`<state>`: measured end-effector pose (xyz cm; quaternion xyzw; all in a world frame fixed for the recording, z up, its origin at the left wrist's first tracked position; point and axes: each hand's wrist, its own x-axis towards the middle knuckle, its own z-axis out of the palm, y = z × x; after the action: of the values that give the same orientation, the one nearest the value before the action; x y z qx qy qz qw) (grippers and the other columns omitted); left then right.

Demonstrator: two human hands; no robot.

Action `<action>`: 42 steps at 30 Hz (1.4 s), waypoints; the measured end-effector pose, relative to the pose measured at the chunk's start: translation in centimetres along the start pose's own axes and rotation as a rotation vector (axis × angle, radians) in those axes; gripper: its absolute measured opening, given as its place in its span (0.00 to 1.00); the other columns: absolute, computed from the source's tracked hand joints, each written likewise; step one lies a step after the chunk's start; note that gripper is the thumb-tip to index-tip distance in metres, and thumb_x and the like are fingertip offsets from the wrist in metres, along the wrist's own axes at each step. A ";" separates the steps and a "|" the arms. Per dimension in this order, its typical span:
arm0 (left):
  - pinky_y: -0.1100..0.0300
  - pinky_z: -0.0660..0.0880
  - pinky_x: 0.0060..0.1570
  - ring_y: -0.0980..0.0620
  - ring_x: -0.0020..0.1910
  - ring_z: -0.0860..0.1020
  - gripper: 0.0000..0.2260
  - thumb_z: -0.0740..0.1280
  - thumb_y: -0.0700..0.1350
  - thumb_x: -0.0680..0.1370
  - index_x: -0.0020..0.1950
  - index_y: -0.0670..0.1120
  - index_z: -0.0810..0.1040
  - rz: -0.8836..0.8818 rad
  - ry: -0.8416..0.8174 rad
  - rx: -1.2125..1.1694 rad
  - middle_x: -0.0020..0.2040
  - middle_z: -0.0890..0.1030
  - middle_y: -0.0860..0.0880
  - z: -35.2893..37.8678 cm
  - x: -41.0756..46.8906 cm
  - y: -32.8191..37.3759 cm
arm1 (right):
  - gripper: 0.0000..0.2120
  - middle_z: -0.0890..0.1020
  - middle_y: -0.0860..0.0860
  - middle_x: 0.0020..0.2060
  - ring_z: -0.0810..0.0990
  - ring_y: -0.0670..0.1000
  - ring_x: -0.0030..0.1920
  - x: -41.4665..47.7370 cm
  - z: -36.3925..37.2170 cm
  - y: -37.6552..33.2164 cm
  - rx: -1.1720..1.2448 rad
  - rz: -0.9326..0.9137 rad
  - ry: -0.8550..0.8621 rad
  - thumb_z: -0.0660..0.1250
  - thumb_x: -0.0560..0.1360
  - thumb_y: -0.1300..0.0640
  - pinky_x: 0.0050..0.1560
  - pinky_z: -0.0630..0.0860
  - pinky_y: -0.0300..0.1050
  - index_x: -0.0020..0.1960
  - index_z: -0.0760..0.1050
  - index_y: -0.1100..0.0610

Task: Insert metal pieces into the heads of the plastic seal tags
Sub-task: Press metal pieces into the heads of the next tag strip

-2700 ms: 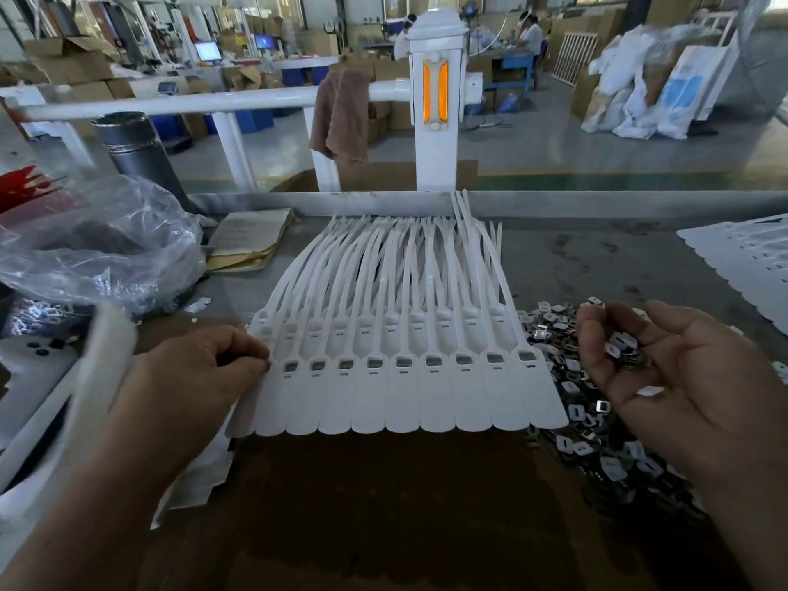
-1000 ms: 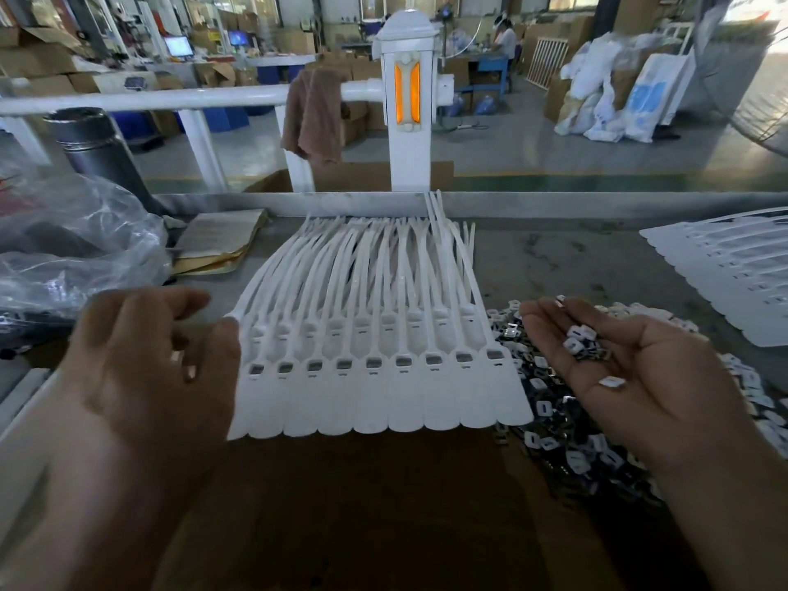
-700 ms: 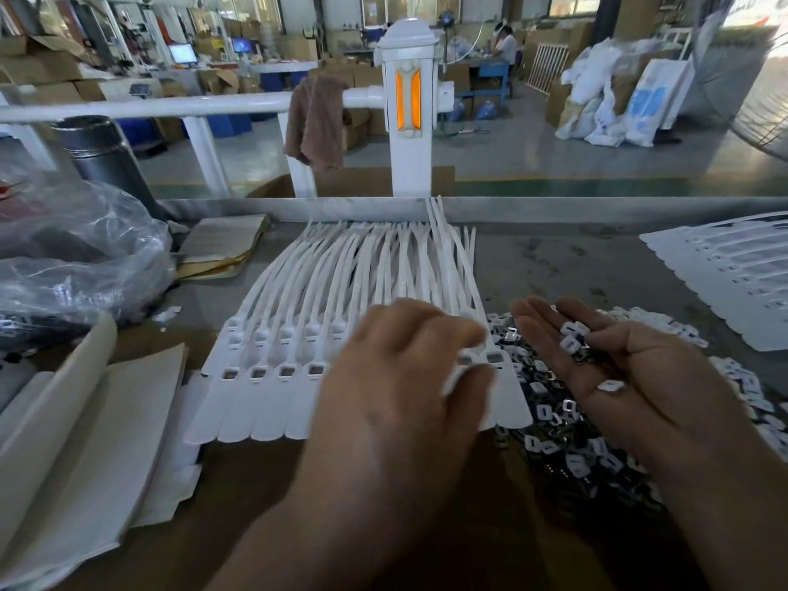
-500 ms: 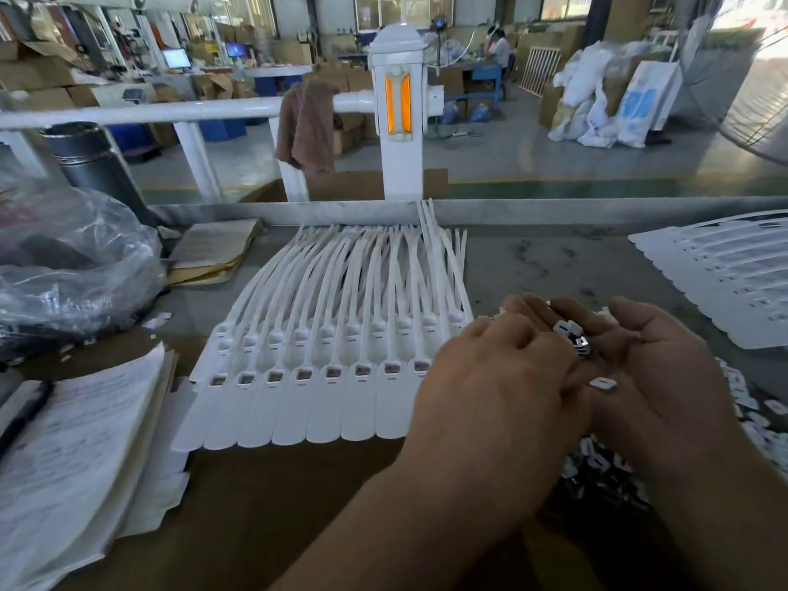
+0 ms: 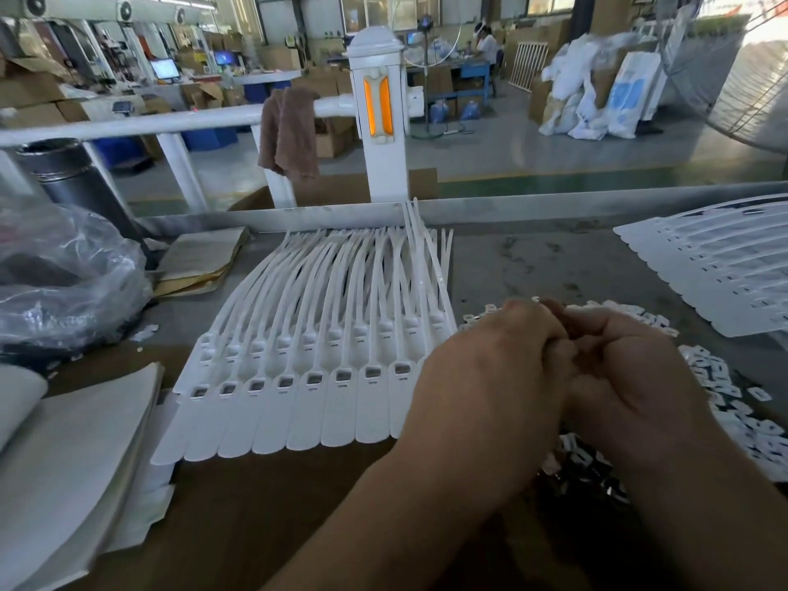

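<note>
A joined row of white plastic seal tags (image 5: 307,377) lies flat on the table, heads toward me, tails fanning to the far edge. Small square windows show in the heads. To its right lies a loose pile of small metal pieces (image 5: 725,390). My right hand (image 5: 631,377) is cupped above that pile, fingers curled inward over the pieces it holds. My left hand (image 5: 482,377) covers the right end of the tag row, its curled fingers reaching into the right palm. What its fingertips hold is hidden between the hands.
Another sheet of white tags (image 5: 716,266) lies at the far right. A stack of white paper (image 5: 72,454) sits at the near left, with a clear plastic bag (image 5: 64,270) behind it and a worn notebook (image 5: 200,262) nearby. A metal rail (image 5: 554,198) edges the table's far side.
My left hand left the tag row's left end and crossed right until its fingers reached into my right palm. My right hand's fingers curled in over the pieces.
</note>
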<state>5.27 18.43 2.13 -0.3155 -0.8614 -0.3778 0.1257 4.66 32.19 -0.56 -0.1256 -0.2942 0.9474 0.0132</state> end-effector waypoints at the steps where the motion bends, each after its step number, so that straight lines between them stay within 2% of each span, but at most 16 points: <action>1: 0.64 0.75 0.36 0.59 0.38 0.76 0.05 0.62 0.52 0.80 0.46 0.55 0.75 -0.034 0.022 -0.049 0.40 0.79 0.56 -0.9 -0.3 -0.3 | 0.10 0.84 0.58 0.37 0.85 0.53 0.33 0.2 -0.1 0.2 0.011 -0.031 0.029 0.61 0.74 0.65 0.33 0.82 0.43 0.41 0.81 0.62; 4: 0.70 0.75 0.33 0.61 0.39 0.79 0.02 0.63 0.54 0.77 0.47 0.59 0.75 -0.177 0.076 -0.159 0.42 0.80 0.61 -4.1 -1.6 -2.3 | 0.08 0.82 0.65 0.43 0.84 0.57 0.38 0.6 0.4 0.6 0.178 -0.029 0.126 0.58 0.76 0.69 0.35 0.82 0.44 0.47 0.75 0.66; 6: 0.75 0.72 0.32 0.64 0.38 0.80 0.03 0.64 0.55 0.75 0.45 0.61 0.78 -0.245 0.139 -0.176 0.40 0.81 0.62 -6.7 -2.6 -4.3 | 0.07 0.83 0.65 0.42 0.84 0.58 0.41 0.7 0.5 0.5 0.175 -0.028 0.134 0.57 0.78 0.68 0.35 0.82 0.44 0.49 0.75 0.66; 9: 0.70 0.76 0.31 0.59 0.37 0.82 0.11 0.66 0.61 0.69 0.47 0.60 0.81 -0.365 0.268 -0.237 0.41 0.84 0.55 -10.8 -4.6 -7.9 | 0.07 0.83 0.65 0.41 0.85 0.57 0.40 0.7 0.3 0.5 0.151 -0.040 0.132 0.57 0.78 0.68 0.35 0.81 0.43 0.50 0.74 0.66; 11: 0.64 0.78 0.33 0.54 0.38 0.83 0.12 0.68 0.57 0.66 0.46 0.56 0.84 -0.478 0.353 -0.416 0.43 0.84 0.48 -13.0 -5.9 -10.5 | 0.08 0.83 0.64 0.44 0.85 0.56 0.39 0.7 0.4 0.6 0.137 -0.049 0.134 0.57 0.78 0.68 0.35 0.81 0.42 0.52 0.74 0.66; 14: 0.64 0.78 0.34 0.51 0.37 0.83 0.09 0.69 0.45 0.66 0.44 0.52 0.85 -0.573 0.385 -0.551 0.41 0.84 0.44 -14.6 -7.5 -12.9 | 0.09 0.81 0.63 0.48 0.85 0.55 0.39 0.8 0.3 0.8 0.116 -0.046 0.118 0.57 0.79 0.67 0.36 0.81 0.41 0.56 0.74 0.66; 19: 0.63 0.79 0.34 0.49 0.38 0.84 0.10 0.71 0.46 0.64 0.44 0.53 0.84 -0.588 0.386 -0.518 0.41 0.84 0.44 -14.6 -8.9 -14.2 | 0.13 0.82 0.62 0.48 0.84 0.53 0.40 1.0 0.2 0.8 0.104 -0.023 0.142 0.56 0.79 0.66 0.37 0.81 0.39 0.59 0.73 0.68; 21: 0.61 0.80 0.34 0.49 0.38 0.84 0.09 0.71 0.47 0.64 0.43 0.54 0.83 -0.594 0.392 -0.477 0.41 0.85 0.45 -14.8 -9.1 -14.5 | 0.16 0.81 0.62 0.49 0.84 0.52 0.39 1.2 0.1 0.7 0.100 -0.018 0.140 0.61 0.73 0.68 0.37 0.81 0.39 0.60 0.73 0.68; 24: 0.55 0.80 0.39 0.49 0.38 0.84 0.09 0.70 0.51 0.64 0.43 0.56 0.83 -0.587 0.383 -0.392 0.41 0.85 0.47 -15.1 -9.4 -14.6 | 0.40 0.83 0.62 0.44 0.85 0.53 0.39 1.4 -0.4 0.5 0.049 -0.040 0.156 0.71 0.48 0.69 0.37 0.81 0.40 0.61 0.72 0.68; 27: 0.56 0.78 0.38 0.52 0.37 0.84 0.08 0.70 0.45 0.72 0.43 0.60 0.82 -0.572 0.383 -0.261 0.40 0.85 0.51 -15.2 -9.4 -14.8 | 0.43 0.84 0.63 0.44 0.85 0.54 0.40 1.7 -0.7 0.6 0.033 -0.069 0.161 0.76 0.40 0.70 0.37 0.81 0.41 0.57 0.74 0.69; 28: 0.57 0.78 0.37 0.54 0.37 0.83 0.11 0.69 0.43 0.74 0.44 0.62 0.82 -0.575 0.379 -0.171 0.40 0.84 0.54 -15.3 -9.5 -15.1 | 0.40 0.84 0.63 0.43 0.85 0.54 0.40 1.7 -0.8 0.6 0.039 -0.069 0.158 0.76 0.43 0.70 0.37 0.81 0.41 0.56 0.74 0.68; 29: 0.59 0.76 0.36 0.57 0.37 0.83 0.12 0.68 0.43 0.76 0.44 0.62 0.81 -0.579 0.374 -0.087 0.40 0.84 0.57 -15.4 -9.5 -15.3 | 0.32 0.84 0.62 0.43 0.85 0.54 0.40 1.7 -0.9 0.6 0.046 -0.066 0.151 0.75 0.51 0.70 0.37 0.81 0.41 0.55 0.74 0.67; 31: 0.62 0.74 0.34 0.62 0.38 0.81 0.11 0.67 0.44 0.77 0.43 0.61 0.81 -0.597 0.361 0.019 0.40 0.82 0.62 -15.6 -9.4 -15.6 | 0.17 0.83 0.61 0.43 0.85 0.53 0.40 1.7 -0.8 0.7 0.055 -0.068 0.139 0.65 0.66 0.68 0.37 0.81 0.40 0.56 0.74 0.67; 34: 0.65 0.71 0.33 0.68 0.39 0.78 0.09 0.68 0.46 0.77 0.44 0.61 0.78 -0.615 0.296 0.146 0.40 0.80 0.67 -15.8 -9.2 -16.2 | 0.13 0.84 0.61 0.40 0.85 0.53 0.41 1.7 -1.0 0.7 0.048 -0.069 0.132 0.60 0.74 0.66 0.38 0.81 0.40 0.58 0.73 0.66; 38: 0.64 0.71 0.34 0.59 0.37 0.79 0.07 0.70 0.46 0.75 0.44 0.59 0.78 -0.652 0.193 0.184 0.38 0.81 0.59 -16.0 -9.0 -16.9 | 0.11 0.84 0.61 0.40 0.85 0.53 0.42 1.7 -1.0 0.6 0.047 -0.074 0.132 0.58 0.79 0.65 0.38 0.81 0.40 0.58 0.73 0.66; 42: 0.64 0.70 0.34 0.57 0.39 0.79 0.07 0.70 0.44 0.75 0.42 0.56 0.80 -0.666 0.171 0.162 0.39 0.81 0.57 -15.8 -8.7 -17.3 | 0.09 0.84 0.60 0.40 0.85 0.53 0.42 1.7 -0.9 0.6 0.036 -0.079 0.129 0.57 0.78 0.65 0.38 0.81 0.40 0.56 0.74 0.65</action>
<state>0.57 -5.88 -0.87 0.0264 -0.9306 -0.3534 0.0920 3.29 32.39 -2.02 -0.1745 -0.2803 0.9412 0.0717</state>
